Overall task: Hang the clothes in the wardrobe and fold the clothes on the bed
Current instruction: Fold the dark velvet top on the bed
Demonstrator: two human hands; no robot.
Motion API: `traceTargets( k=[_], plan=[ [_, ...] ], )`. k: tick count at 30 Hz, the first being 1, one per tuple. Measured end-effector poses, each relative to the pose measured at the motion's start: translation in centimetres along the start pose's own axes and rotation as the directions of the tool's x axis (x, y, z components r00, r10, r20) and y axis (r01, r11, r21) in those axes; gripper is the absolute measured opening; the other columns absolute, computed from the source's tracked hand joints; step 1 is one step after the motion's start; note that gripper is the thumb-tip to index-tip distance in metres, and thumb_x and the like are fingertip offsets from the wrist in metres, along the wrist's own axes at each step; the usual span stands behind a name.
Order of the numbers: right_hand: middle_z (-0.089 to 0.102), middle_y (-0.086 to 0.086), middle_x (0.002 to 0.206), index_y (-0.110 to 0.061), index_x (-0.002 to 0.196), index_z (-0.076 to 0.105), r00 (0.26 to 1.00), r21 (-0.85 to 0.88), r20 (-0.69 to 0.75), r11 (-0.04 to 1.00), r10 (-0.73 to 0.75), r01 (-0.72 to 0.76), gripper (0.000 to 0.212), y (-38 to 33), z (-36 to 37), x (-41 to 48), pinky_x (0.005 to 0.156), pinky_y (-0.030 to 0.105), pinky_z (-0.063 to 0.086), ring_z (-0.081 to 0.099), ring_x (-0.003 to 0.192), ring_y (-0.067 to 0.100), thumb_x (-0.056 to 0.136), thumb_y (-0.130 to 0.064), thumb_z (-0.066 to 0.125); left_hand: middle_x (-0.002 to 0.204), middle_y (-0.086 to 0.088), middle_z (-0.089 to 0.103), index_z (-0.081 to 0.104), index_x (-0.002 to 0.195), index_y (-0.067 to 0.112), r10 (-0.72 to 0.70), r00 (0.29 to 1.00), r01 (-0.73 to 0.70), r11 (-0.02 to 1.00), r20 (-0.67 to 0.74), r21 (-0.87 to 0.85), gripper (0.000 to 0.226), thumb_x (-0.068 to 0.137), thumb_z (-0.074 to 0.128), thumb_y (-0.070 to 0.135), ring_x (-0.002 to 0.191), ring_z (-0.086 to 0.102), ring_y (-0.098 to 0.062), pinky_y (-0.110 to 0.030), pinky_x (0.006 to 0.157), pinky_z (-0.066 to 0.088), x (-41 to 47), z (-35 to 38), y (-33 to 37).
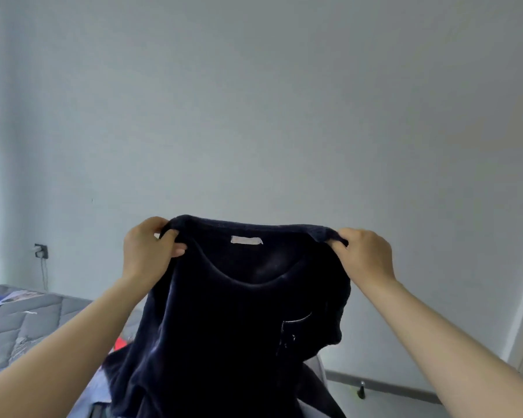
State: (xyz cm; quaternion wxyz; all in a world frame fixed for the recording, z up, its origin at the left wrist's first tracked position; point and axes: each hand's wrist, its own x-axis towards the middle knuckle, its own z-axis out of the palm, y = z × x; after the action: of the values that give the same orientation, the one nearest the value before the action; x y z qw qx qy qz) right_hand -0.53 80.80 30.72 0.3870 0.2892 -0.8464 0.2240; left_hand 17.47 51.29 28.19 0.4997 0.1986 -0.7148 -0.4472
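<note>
Both arms are stretched up in the middle of the frame, holding a dark navy top [230, 321] by its shoulders. The left hand [150, 251] has its fingers curled round the left shoulder of the top, thumb and fingers bunching the fabric. The right hand [364, 256] pinches the other shoulder the same way, knuckles facing the camera. So both hands are gripping the top, nothing loose.

The top hangs straight down between them in the lower middle of the frame, neckline open toward the camera, with a small pale label [246, 240] just under the back collar. There's a chest pocket [295, 322] with a light-stitched edge on its right side.

Lower left you can see a grey quilted mattress [15, 324], with some paper or packaging [11, 297] lying near its far corner. A bit of something red [120, 344] peeks out just left of the hanging top, can't tell what it is. A wall socket [41, 251] with a plug and dangling cord sits on the wall at left. The rest is plain grey wall [254, 101].
</note>
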Motion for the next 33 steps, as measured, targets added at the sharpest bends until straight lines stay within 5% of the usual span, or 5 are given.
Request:
traceTargets(
  k=[5, 10, 18, 29, 33],
  plan=[
    [0.050, 0.004, 0.060, -0.017, 0.059, 0.036, 0.956, 0.326, -0.157, 0.927, 0.246, -0.185, 0.044, -2.5, -5.2, 3.6, 0.046, 0.028, 0.028, 0.051, 0.050, 0.020, 0.095, -0.035, 0.054, 0.077, 0.004, 0.070, 0.063, 0.081, 0.020, 0.199, 0.974, -0.203, 0.979, -0.113, -0.026, 0.016, 0.088, 0.054, 0.009, 0.066, 0.069, -0.004, -0.014, 0.064, 0.047, 1.6, -1.3, 6.8],
    [0.063, 0.003, 0.065, -0.016, 0.075, 0.041, 0.812, 0.820, -0.033, 0.481, 0.583, -0.312, 0.028, -6.1, -9.5, 4.6, 0.048, 0.024, 0.043, 0.068, 0.051, 0.014, 0.097, -0.028, 0.051, 0.099, 0.001, 0.065, 0.063, 0.091, 0.016, 0.334, 0.916, -0.340, 0.941, -0.221, 0.012, 0.012, 0.087, 0.054, 0.010, 0.090, 0.063, -0.021, -0.032, 0.080, 0.045, 1.1, -2.1, 11.1],
    [0.048, -0.005, 0.085, -0.012, 0.083, 0.052, 0.723, 0.393, -0.676, 0.900, 0.143, 0.189, 0.016, -7.9, -15.1, 1.5, 0.063, 0.008, 0.034, 0.039, 0.067, 0.009, 0.093, -0.020, 0.060, 0.152, 0.014, 0.030, 0.051, 0.101, 0.029, 0.517, 0.729, -0.555, 0.830, -0.450, 0.055, 0.021, 0.092, 0.050, 0.010, 0.126, 0.032, 0.013, -0.011, 0.090, 0.029, -2.1, -5.5, 13.4],
    [0.048, 0.023, 0.129, 0.005, 0.104, 0.053, 0.638, 0.259, -0.770, 0.929, 0.034, 0.263, 0.017, -10.8, -21.1, -5.2, 0.095, 0.042, 0.041, 0.046, 0.117, 0.030, 0.090, -0.004, 0.060, 0.156, 0.004, 0.027, 0.053, 0.108, 0.020, 0.662, 0.578, -0.690, 0.709, -0.478, 0.147, 0.020, 0.093, 0.053, 0.006, 0.124, 0.041, -0.007, -0.020, 0.085, 0.036, -8.0, -10.5, 16.1],
    [0.045, 0.025, 0.132, 0.002, 0.104, 0.051, 0.563, 0.204, -0.827, 0.925, -0.012, 0.321, 0.017, -11.7, -23.2, -7.9, 0.097, 0.036, 0.036, 0.041, 0.121, 0.026, 0.089, -0.002, 0.058, 0.153, -0.012, 0.033, 0.054, 0.111, 0.008, 0.739, 0.447, -0.773, 0.603, -0.503, 0.199, 0.022, 0.090, 0.055, -0.001, 0.130, 0.039, -0.006, 0.001, 0.092, 0.026, -9.8, -12.4, 17.1]
  ],
)
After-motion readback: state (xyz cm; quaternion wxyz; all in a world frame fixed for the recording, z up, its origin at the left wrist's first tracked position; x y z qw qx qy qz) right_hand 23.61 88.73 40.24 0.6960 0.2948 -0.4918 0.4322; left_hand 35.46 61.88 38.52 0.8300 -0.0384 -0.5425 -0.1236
